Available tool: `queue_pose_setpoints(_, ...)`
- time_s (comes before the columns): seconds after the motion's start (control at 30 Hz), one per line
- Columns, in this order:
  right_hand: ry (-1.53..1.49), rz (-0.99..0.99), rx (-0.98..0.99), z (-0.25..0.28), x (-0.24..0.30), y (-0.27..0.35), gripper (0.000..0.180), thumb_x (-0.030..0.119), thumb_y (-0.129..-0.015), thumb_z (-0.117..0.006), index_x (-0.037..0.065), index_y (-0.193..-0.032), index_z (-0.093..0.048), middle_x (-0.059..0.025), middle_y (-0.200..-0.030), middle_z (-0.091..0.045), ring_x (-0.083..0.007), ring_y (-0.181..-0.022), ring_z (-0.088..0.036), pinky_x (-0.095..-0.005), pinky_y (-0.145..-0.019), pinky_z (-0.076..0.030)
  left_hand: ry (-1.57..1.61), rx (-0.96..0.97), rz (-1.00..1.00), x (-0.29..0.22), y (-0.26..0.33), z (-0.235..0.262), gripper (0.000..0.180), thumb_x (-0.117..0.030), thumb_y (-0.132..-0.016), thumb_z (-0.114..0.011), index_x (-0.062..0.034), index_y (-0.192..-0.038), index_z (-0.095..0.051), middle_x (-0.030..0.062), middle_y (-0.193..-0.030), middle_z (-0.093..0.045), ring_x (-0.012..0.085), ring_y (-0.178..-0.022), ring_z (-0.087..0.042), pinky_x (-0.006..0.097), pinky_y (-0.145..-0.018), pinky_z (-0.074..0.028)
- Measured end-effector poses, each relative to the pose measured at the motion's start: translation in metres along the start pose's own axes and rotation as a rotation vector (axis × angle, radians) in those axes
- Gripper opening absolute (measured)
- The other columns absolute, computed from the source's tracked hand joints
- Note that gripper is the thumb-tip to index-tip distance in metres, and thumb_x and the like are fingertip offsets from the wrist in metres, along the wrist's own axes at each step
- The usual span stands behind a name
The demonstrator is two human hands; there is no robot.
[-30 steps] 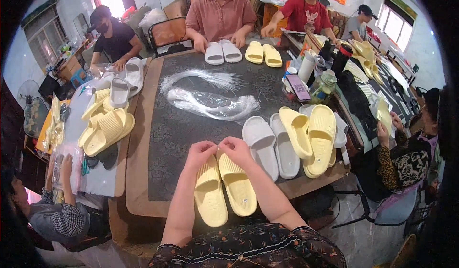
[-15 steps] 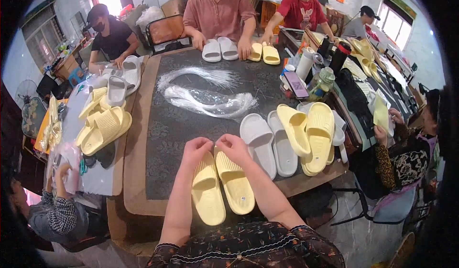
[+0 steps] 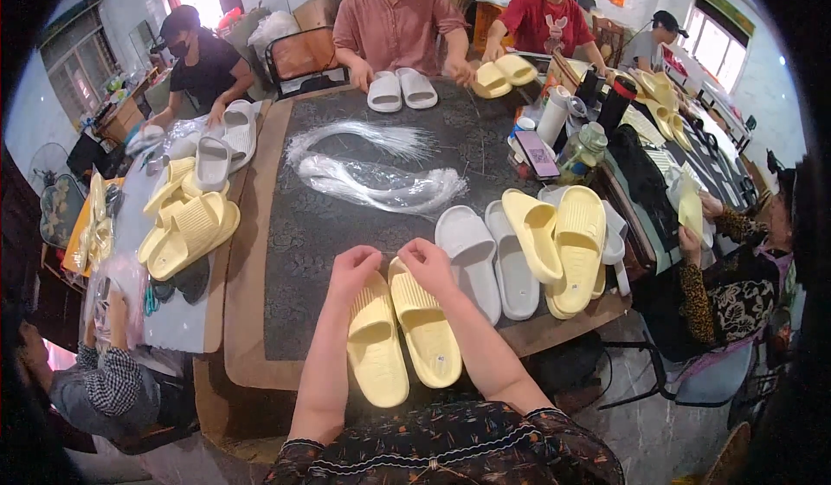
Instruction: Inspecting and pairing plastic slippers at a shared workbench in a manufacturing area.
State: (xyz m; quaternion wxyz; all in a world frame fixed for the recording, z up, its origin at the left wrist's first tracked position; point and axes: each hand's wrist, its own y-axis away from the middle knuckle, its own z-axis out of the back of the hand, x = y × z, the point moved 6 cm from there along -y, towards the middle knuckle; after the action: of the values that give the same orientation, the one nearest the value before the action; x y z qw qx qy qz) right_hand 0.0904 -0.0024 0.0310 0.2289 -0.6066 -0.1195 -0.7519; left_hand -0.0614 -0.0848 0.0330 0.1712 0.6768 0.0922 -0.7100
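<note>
In front of me a pair of yellow slippers, the left slipper [image 3: 378,338] and the right slipper [image 3: 426,329], lies side by side, toes pointing away and heels over the table's near edge. My left hand [image 3: 354,269] is closed in a pinch at the toe of the left slipper. At the right slipper's toe my right hand [image 3: 424,264] pinches in the same way. A thin clear strand shows faintly between the fingertips. My fingers partly hide both toes. Beyond my hands lies a bundle of clear plastic strands [image 3: 381,184] on the dark mat.
Grey slippers [image 3: 468,251] and stacked yellow slippers [image 3: 576,238] stand right of my hands. A phone [image 3: 537,154], a glass jar [image 3: 583,149] and bottles line the right edge. More slippers [image 3: 195,230] lie on the left table. Co-workers sit around; one across has grey slippers [image 3: 402,89].
My hands have shifted slightly, with fingertips still close together. Across the table, the yellow pair at the far right has been lifted and tilted by a co-worker.
</note>
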Motion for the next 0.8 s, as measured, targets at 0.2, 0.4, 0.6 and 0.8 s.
queue_pose_setpoints(0.2,0.078,0.026,0.111,-0.003,0.009,0.004,0.019,0.023,-0.082,-0.065,0.006,-0.088,-0.065,-0.0053,-0.077,-0.067,-0.0126,-0.072,-0.062,-0.0281,-0.067,-0.048,-0.044,0.043,-0.023,0.0,0.002,-0.006,0.018,-0.016,-0.083,-0.065,-0.0017,-0.094,-0.067,0.0003,-0.081,-0.066,0.0071,-0.072,-0.057,0.023,-0.063,-0.045)
queue_pose_setpoints(0.4,0.006,0.048,0.049,-0.001,0.014,0.004,0.018,0.021,-0.084,-0.065,0.003,-0.088,-0.064,-0.0031,-0.077,-0.065,-0.0092,-0.07,-0.059,-0.026,-0.065,-0.047,0.068,0.023,-0.039,-0.005,0.001,-0.002,0.017,-0.015,-0.083,-0.065,-0.0018,-0.093,-0.067,-0.0001,-0.078,-0.065,0.0059,-0.069,-0.056,0.022,-0.061,-0.043)
queue_pose_setpoints(0.6,-0.036,0.039,-0.001,0.001,0.005,0.001,0.02,0.023,-0.083,-0.066,0.004,-0.087,-0.065,-0.0039,-0.073,-0.065,-0.0106,-0.065,-0.059,-0.0272,-0.062,-0.047,-0.003,-0.01,-0.008,-0.003,0.0,-0.002,0.019,-0.018,-0.083,-0.066,-0.0008,-0.093,-0.067,0.0003,-0.078,-0.065,0.0062,-0.069,-0.056,0.022,-0.061,-0.044)
queue_pose_setpoints(0.8,0.093,0.135,0.08,-0.007,0.003,0.001,0.021,0.024,-0.083,-0.066,0.003,-0.087,-0.064,-0.0066,-0.072,-0.065,-0.0141,-0.065,-0.06,-0.0285,-0.062,-0.048,-0.016,0.062,-0.054,-0.003,0.002,-0.01,0.017,-0.018,-0.084,-0.066,-0.0026,-0.091,-0.067,-0.002,-0.076,-0.063,0.0052,-0.068,-0.055,0.022,-0.059,-0.044)
